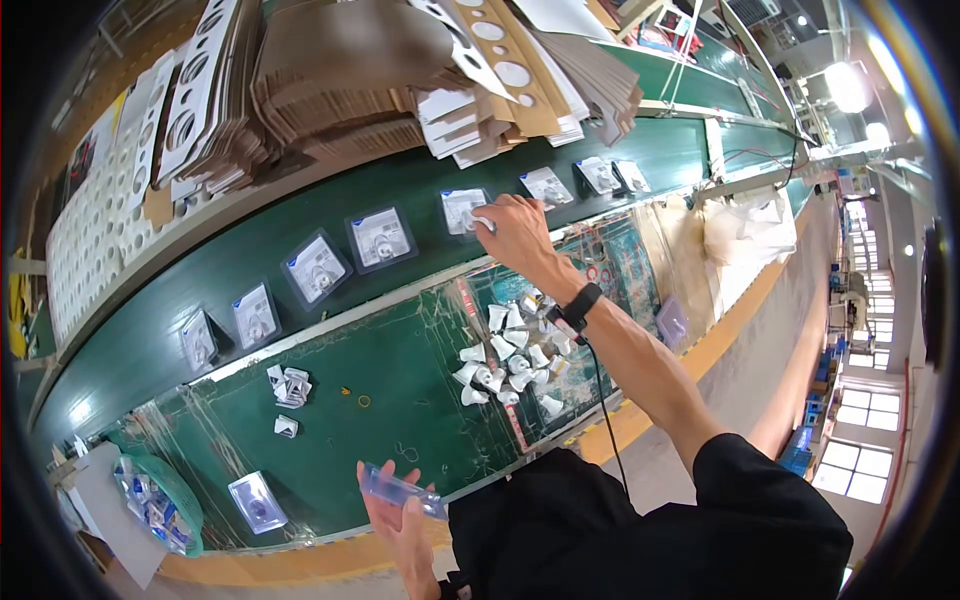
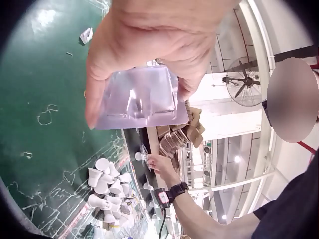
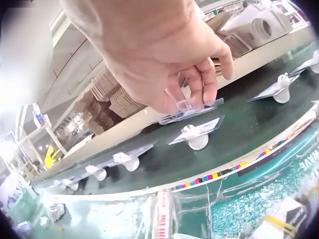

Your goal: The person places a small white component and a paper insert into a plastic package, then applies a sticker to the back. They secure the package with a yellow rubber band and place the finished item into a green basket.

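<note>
My left hand (image 1: 393, 520) holds a clear plastic blister shell (image 2: 142, 102) by its sides, between thumb and fingers, near the bench's front edge. Over the green belt (image 1: 420, 270), my right hand (image 1: 522, 238) pinches a clear plastic piece (image 3: 192, 113) in its fingertips. Close by that hand lies a blister pack (image 1: 462, 210) with a printed card and a white fitting. Another pack (image 1: 381, 238) sits farther left on the belt, in a row with several more. A heap of white bell-shaped pieces (image 1: 515, 362) lies on the bench below my right wrist.
Stacked cardboard with round holes (image 1: 350, 60) stands behind the belt. On the bench are small folded papers (image 1: 290, 386) and a stack of clear shells (image 1: 257, 502). A green basket (image 1: 185, 495) of small packets is at the left end. A cable (image 1: 607, 420) hangs from my right wrist.
</note>
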